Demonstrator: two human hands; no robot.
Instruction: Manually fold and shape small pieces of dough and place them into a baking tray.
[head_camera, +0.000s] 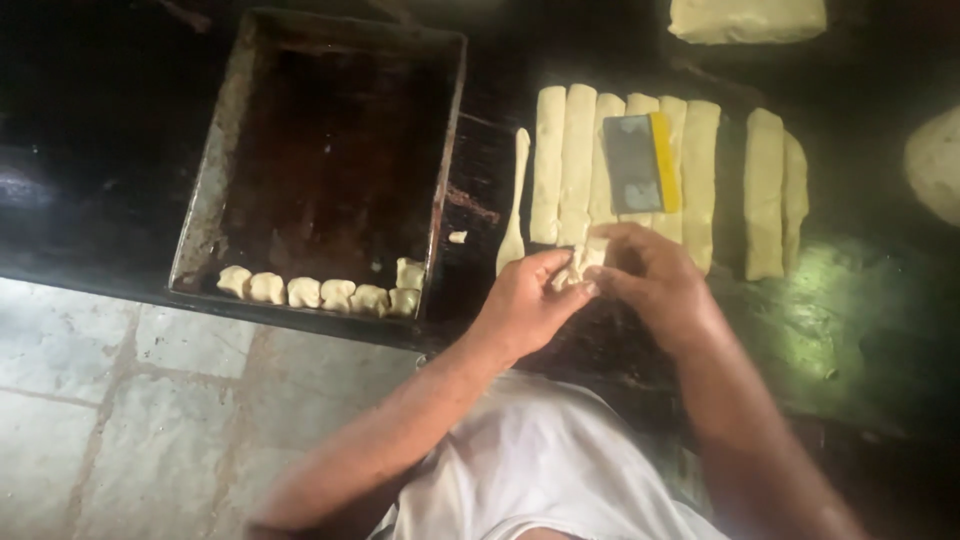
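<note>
Both hands, left hand (525, 300) and right hand (645, 280), pinch 1 dough piece (575, 268); hard squeezing risks tearing it before the tray (205, 200).

I stood at a dark, greasy worktable (880, 330) whose near edge ran across my view, its surface almost black and stained. The floor (90, 400) to my left was laid in pale grey stone tiles, worn and blotchy, with darker joints between them. Light was dim overall; 1 greenish patch of it fell on the table top at my right, and the tiles caught more brightness than the table did. No wall or window showed from where I looked down.
</note>
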